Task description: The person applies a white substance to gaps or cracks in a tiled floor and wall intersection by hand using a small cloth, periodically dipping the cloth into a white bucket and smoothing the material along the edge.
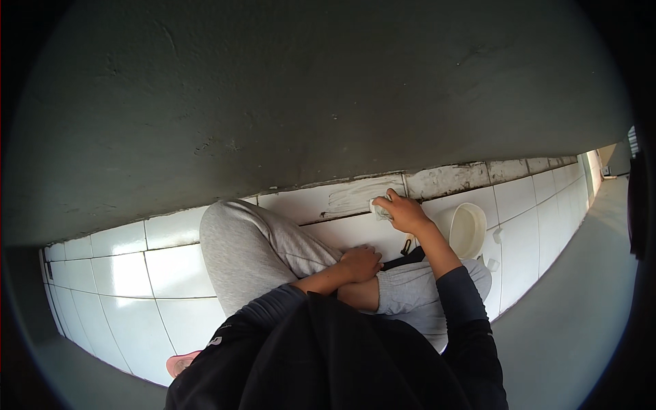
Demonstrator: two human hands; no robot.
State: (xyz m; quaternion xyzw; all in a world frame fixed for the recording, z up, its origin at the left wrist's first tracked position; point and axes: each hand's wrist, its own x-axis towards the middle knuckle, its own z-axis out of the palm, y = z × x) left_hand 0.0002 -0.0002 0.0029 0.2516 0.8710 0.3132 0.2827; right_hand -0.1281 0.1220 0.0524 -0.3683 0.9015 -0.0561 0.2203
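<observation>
My right hand is closed on a small whitish cloth or sponge and presses it against a white wall tile smeared with grey residue, just below the bare grey wall. My left hand rests loosely curled on my leg, holding nothing I can see. I am crouched, with a knee in grey trousers raised toward the wall.
A white plastic bucket stands by the tiled wall to the right of my right hand. A row of white tiles runs along the wall's base. The rough grey plaster wall fills the top. A pink slipper shows at lower left.
</observation>
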